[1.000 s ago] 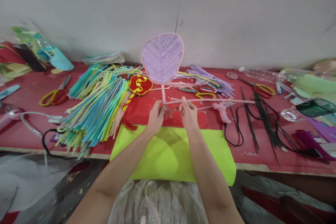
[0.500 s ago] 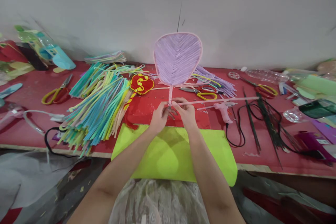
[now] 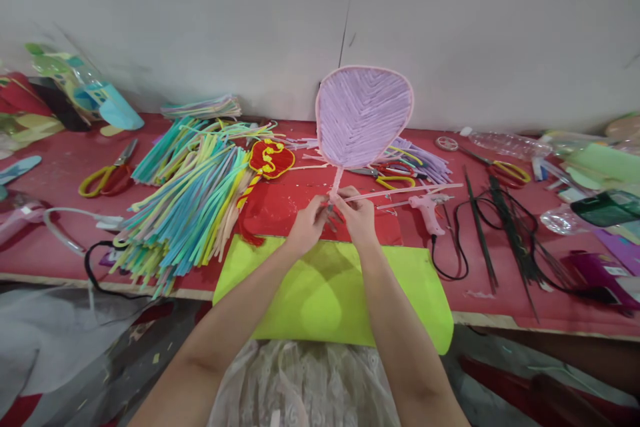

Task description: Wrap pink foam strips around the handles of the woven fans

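Observation:
I hold a lilac woven fan [image 3: 364, 115] with a pink rim upright by its thin pink handle. My left hand [image 3: 306, 225] pinches the bottom of the handle. My right hand [image 3: 356, 217] is closed on a long pink strip [image 3: 400, 191] that runs from the handle out to the right. Both hands meet just above the far edge of a lime-green foam sheet [image 3: 330, 293] that hangs over the red table's [image 3: 55, 177] front edge.
A big heap of coloured strips [image 3: 190, 197] lies at left, with a red-and-yellow ornament [image 3: 270, 158] beside it. Yellow-handled scissors [image 3: 107, 175] sit far left, more scissors [image 3: 393, 177] behind the fan, a pink glue gun [image 3: 425, 208] and black wires [image 3: 505, 227] at right.
The fan has swung to the right and tilted that way. My hands have come closer together at the handle, and the pink strip's free end is drawn in shorter.

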Demonstrator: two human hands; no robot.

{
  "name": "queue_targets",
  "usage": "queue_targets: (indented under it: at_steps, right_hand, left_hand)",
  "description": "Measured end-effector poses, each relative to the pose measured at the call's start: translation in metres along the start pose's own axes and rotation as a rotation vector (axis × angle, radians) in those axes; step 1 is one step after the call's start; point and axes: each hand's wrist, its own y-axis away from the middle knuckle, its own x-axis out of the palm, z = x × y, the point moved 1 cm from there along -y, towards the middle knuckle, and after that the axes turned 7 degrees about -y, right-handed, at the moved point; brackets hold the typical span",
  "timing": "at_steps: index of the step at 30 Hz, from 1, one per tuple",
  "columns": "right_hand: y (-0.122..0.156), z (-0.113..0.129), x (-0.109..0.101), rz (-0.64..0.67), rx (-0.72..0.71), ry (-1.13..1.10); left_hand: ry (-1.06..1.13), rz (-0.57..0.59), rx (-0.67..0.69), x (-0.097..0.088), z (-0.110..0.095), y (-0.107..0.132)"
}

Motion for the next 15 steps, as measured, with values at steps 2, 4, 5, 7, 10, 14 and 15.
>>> queue_targets:
  at_steps: [2,4,5,7,10,14,15]
  right_hand:
    - [-0.0004,-0.0014,-0.0004,-0.002,-0.018,0.022]
    - [-0.0009,-0.0033,-0.0006,-0.006,-0.015,0.032]
    - [-0.0011,-0.0040,-0.0005,-0.008,-0.009,0.034]
    - [-0.0011,-0.0044,-0.0003,-0.012,0.001,0.033]
    - [-0.0006,-0.0028,0.0000,-0.016,0.013,0.040]
    - [-0.0006,-0.0026,-0.0007,-0.007,0.001,0.068]
    - [-0.0009,-0.0035,-0.0011,-0.006,-0.002,0.070]
  left_hand:
    - [-0.008,0.002,-0.021,0.0005,0.0007,0.0003]
    - [-0.016,0.006,-0.038,0.0007,0.0009,0.0004]
    - [-0.023,0.008,-0.044,0.0006,0.0008,0.0003]
    - [-0.044,0.006,-0.045,0.0002,0.0003,0.0002]
    - [-0.077,-0.004,-0.035,-0.0007,-0.0015,0.0001]
    - [-0.136,-0.019,-0.037,-0.0027,-0.0058,0.0002]
    - [-0.157,-0.026,-0.038,-0.0035,-0.0071,0.0001]
